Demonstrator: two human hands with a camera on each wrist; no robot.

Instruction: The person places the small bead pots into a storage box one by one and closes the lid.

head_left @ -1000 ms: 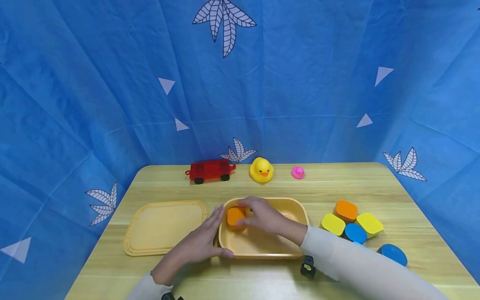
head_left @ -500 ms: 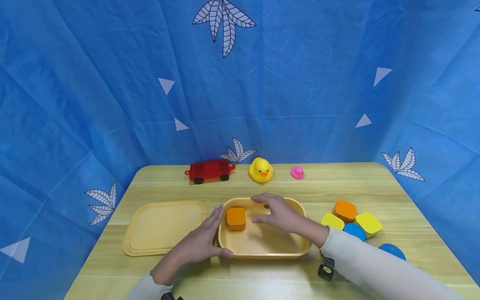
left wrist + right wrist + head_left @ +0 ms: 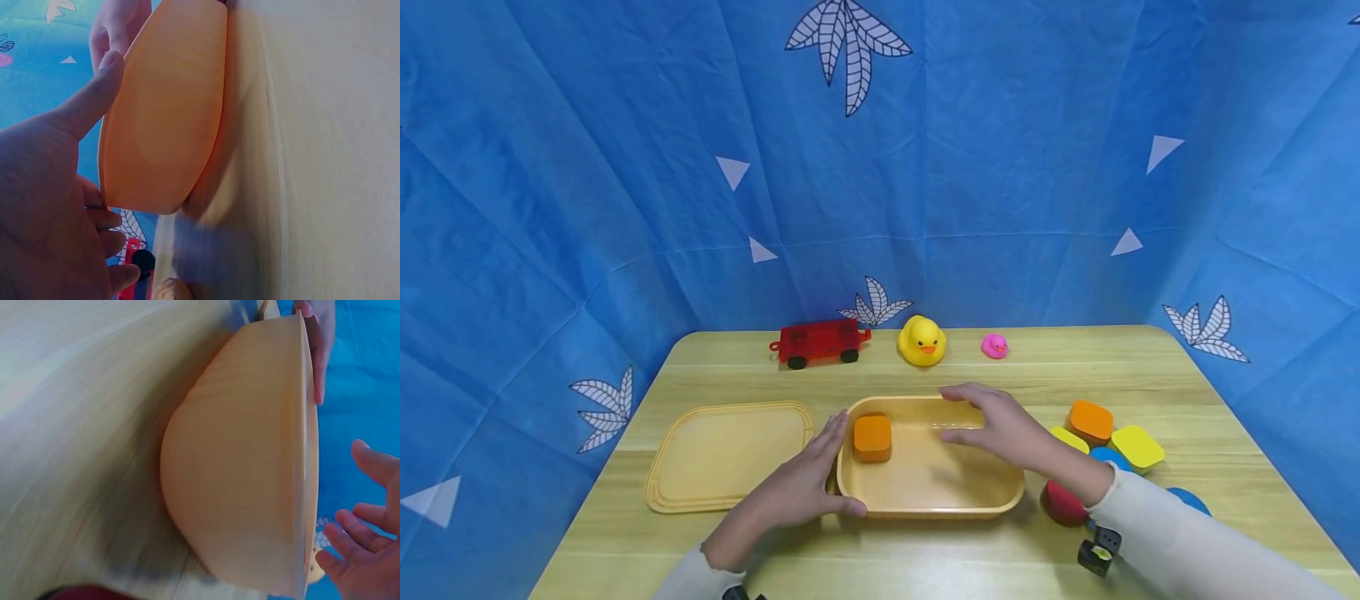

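A pale orange plastic box (image 3: 936, 507) stands in the middle of the table, with one orange rounded-square block (image 3: 872, 438) inside near its left end. My left hand (image 3: 808, 483) rests against the box's left end, fingers straight along the rim and thumb extended at the near corner. The left wrist view shows that thumb (image 3: 106, 72) on the rim. Over the right part of the box hovers my right hand (image 3: 1000, 423), fingers spread from the thumb and nothing between them. The right wrist view shows this hand (image 3: 369, 531) apart from the box wall (image 3: 240, 462).
Left of the box lies a matching flat lid (image 3: 730, 457). To the right several blocks cluster, among them an orange one (image 3: 1091, 422), a yellow one (image 3: 1138, 448) and a red one (image 3: 1063, 503). Behind are a red toy wagon (image 3: 820, 342), yellow duck (image 3: 922, 341) and pink duck (image 3: 995, 346).
My right hand has let go of the orange block and moved right across the box, leaving the block at the left end. The left hand has stayed at the rim.
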